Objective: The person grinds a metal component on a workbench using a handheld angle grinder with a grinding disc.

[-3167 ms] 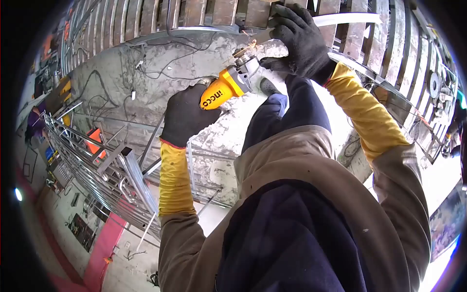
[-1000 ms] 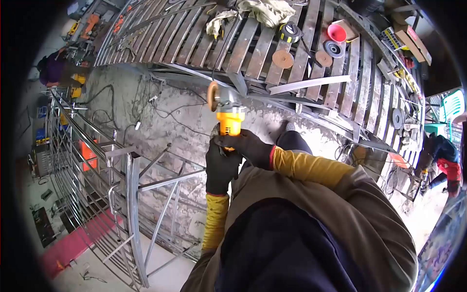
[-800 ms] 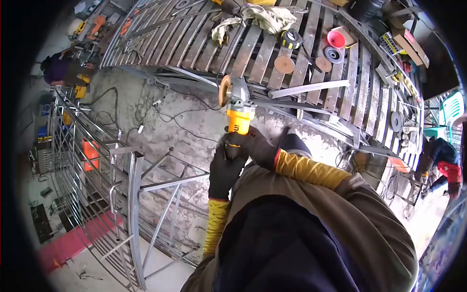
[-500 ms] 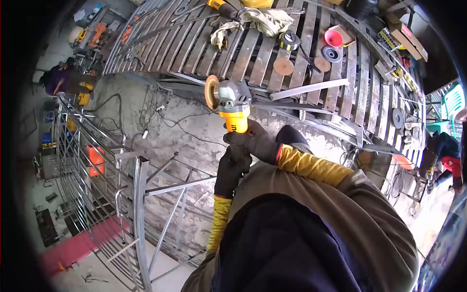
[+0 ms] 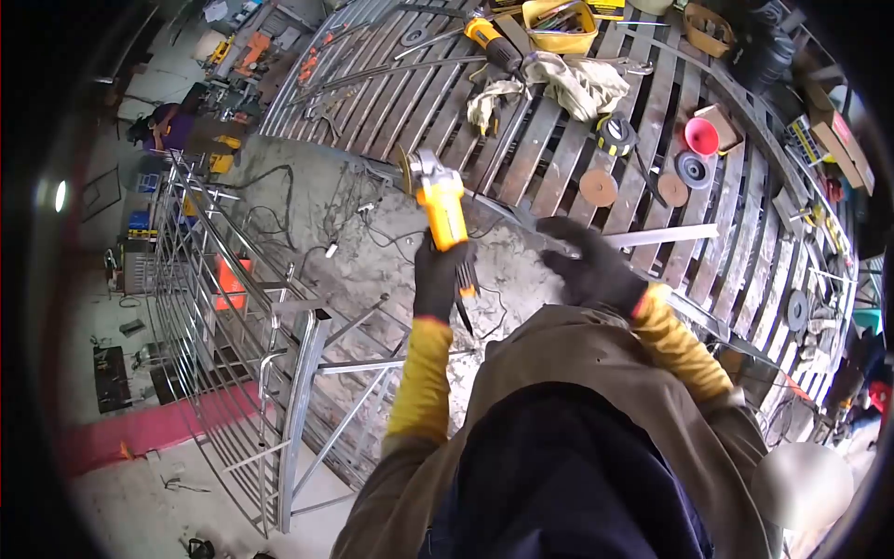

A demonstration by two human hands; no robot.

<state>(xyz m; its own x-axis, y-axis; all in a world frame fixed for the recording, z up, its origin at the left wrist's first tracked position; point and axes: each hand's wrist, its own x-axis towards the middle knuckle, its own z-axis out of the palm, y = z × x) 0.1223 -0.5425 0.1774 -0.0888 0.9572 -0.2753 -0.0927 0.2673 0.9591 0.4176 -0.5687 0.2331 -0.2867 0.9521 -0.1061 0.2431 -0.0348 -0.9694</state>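
Observation:
A yellow angle grinder [image 5: 443,210] with a grey head and a worn disc is gripped around its rear body by my left hand [image 5: 438,279], in a dark glove. The tool points away from me, over the floor in front of the slatted bench [image 5: 447,121]. My right hand [image 5: 591,268], gloved too, is off the grinder with its fingers apart, near the bench's front edge. Beside it on the slats lies a flat metal bar [image 5: 666,235]. Two brown discs [image 5: 598,187] and a tape measure [image 5: 616,135] rest farther back.
A second grinder [image 5: 494,42] and a pale cloth [image 5: 582,84] lie on the bench, with a red funnel [image 5: 701,137] to the right. A metal railing frame [image 5: 303,410] stands at my left. Cables [image 5: 279,191] cross the floor. A person [image 5: 172,128] is at the far left.
My right hand has let go of the grinder and moved right, its fingers spreading. My left hand now holds the grinder alone. The view has shifted, showing more of the bench's back.

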